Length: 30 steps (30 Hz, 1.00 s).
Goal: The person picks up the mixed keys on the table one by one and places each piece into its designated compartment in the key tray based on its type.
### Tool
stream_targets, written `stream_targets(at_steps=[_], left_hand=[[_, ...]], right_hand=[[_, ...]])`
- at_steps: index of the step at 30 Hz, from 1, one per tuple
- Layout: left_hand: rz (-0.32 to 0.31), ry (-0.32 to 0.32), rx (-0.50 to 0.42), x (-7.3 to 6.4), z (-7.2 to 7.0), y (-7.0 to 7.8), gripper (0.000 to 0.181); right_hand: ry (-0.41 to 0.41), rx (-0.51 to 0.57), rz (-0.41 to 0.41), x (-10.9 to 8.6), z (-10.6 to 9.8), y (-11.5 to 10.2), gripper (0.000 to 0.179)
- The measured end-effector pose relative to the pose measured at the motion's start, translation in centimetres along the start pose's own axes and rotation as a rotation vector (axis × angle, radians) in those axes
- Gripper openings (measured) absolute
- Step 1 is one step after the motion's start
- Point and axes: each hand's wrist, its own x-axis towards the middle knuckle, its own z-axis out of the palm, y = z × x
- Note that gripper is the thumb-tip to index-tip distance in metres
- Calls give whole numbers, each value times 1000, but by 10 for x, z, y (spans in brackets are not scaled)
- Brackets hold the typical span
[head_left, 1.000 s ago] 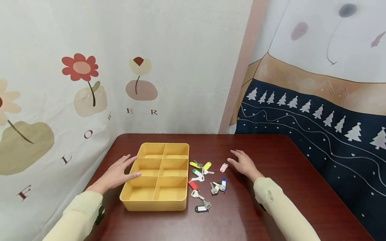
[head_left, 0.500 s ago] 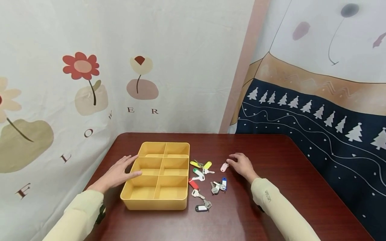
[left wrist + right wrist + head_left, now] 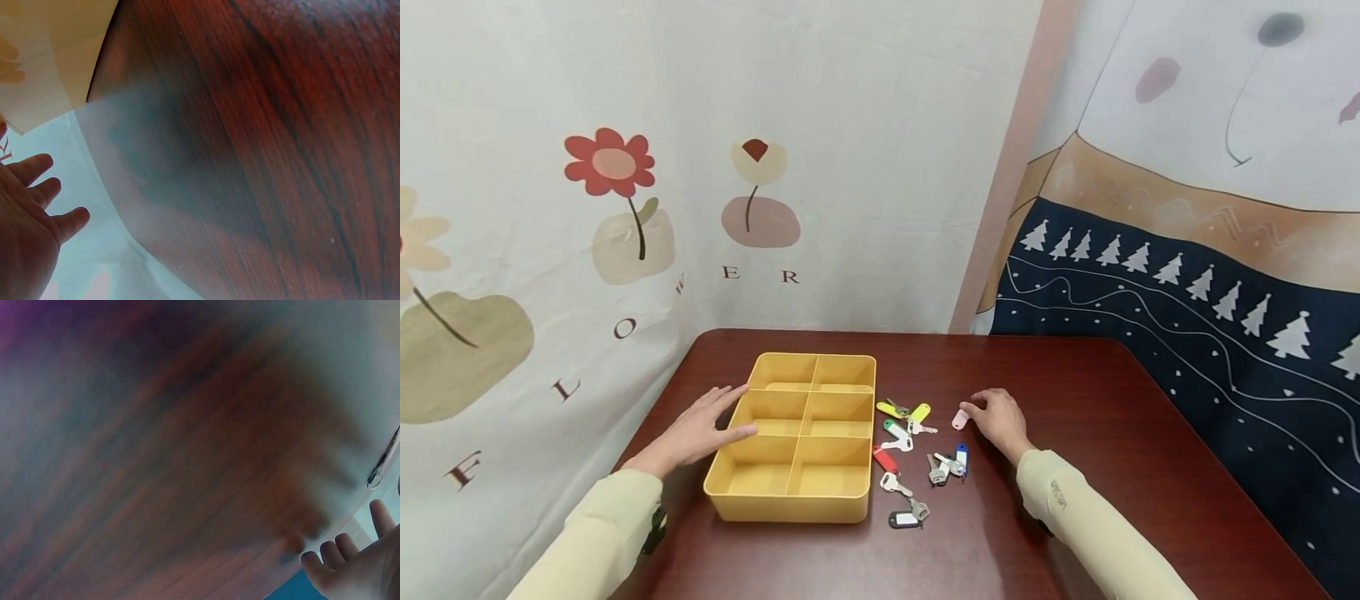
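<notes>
Bottom corners of frame: left sleeve (image 3: 602, 525) and right sleeve (image 3: 1097, 533), angled inward over the near surface (image 3: 1075, 383). Below centre, black tag (image 3: 903, 520) with a key, just right of the near corner of the yellow box (image 3: 790, 509). The box has six compartments, two across; its right wall runs close along the key pile, leaving only a thin strip there. Up that strip: red tag (image 3: 884, 459); blue tag (image 3: 962, 455) farther right with its keys.

Left hand (image 3: 696, 427) at the box's left rim, fingers straight and spread wide, thumb over the edge; whether it touches, cannot tell. Narrow room between that rim and the surface's left edge. Green tag (image 3: 896, 430) near the box's right wall.

Right of centre, pink tag (image 3: 959, 420) on the surface, right hand (image 3: 1000, 419) narrowed, fingertips at its upper end; cannot tell if pinched. Wide stretch of surface to that hand's right. Yellow tag (image 3: 920, 412) beyond the green. Past the far edge, flower-printed cloth (image 3: 865, 167).
</notes>
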Motion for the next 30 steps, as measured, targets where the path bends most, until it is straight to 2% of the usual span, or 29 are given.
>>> stream_targets(at_steps=[8,20,30], left_hand=[[0,0,15,1,-2,2,84],[-3,-2,16,0,-2,3,84],[-6,0,20,-1,-2,3,84]], right_hand=[[36,-32,3,-1,4,2,32],[8,-60,-38,-1,9,-2,31],[-7,-66,-63,1,11,-4,22]])
